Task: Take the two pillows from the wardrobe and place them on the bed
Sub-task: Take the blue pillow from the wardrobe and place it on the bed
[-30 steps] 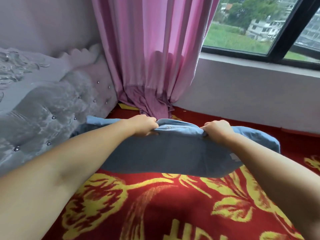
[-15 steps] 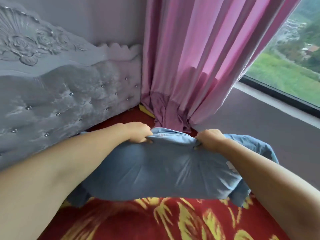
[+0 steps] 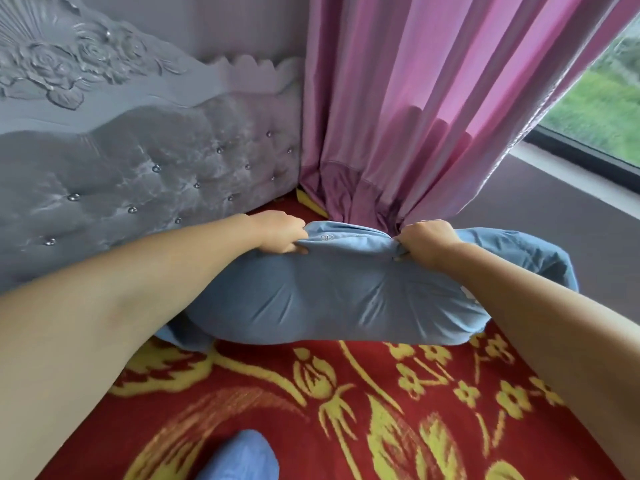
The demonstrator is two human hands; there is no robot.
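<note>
Bed [image 3: 346,410]: red cover with yellow floral pattern fills the lower frame. Grey tufted headboard [image 3: 138,174] on the left, pink curtain [image 3: 415,116] hanging down to the bed's far corner, window [image 3: 606,109] at right.

Blue pillow [image 3: 346,296]: lying long-side across at the head end of the bed, near the headboard, its far edge just in front of the curtain hem. Lower edge looks to be touching the cover; can't tell if the full weight is down.

A second blue patch [image 3: 239,455] sits at the bottom edge of frame. Too cropped to say whether it's the other pillow.

Hands: left hand [image 3: 282,232] and right hand [image 3: 427,242] both clenched on bunched fabric along the pillow's top edge, well apart from each other, arms stretched forward.

Step, my read: placing phase for this pillow, roughly at its spot. Next move calls for settling it flat against the headboard side, then letting go with both hands. Pillow is soft and will slump, so a quick pat may be needed. No wardrobe in view, so how much of the task is left is unclear.
</note>
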